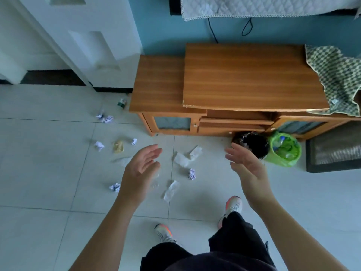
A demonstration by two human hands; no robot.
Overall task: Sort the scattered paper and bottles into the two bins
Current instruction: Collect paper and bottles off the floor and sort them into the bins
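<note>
- Two bins stand beyond the right hand (246, 163)'s fingertips: a black-lined bin (252, 143), partly hidden by them, and a green-lined bin (284, 148) holding clear bottles.
- Both hands are empty, fingers loosely spread; the left hand (142, 165) hovers palm inward.
- Flat white paper sheets (185, 157) lie between the two hands; light and floppy, best pinched at an edge.
- A crumpled paper ball (192, 174) nearby should be weightless and springy; close fingers around it.
- A small bottle (122, 103) lies far beyond the left fingertips; likely rigid and prone to rolling, so take it round the body.
</note>
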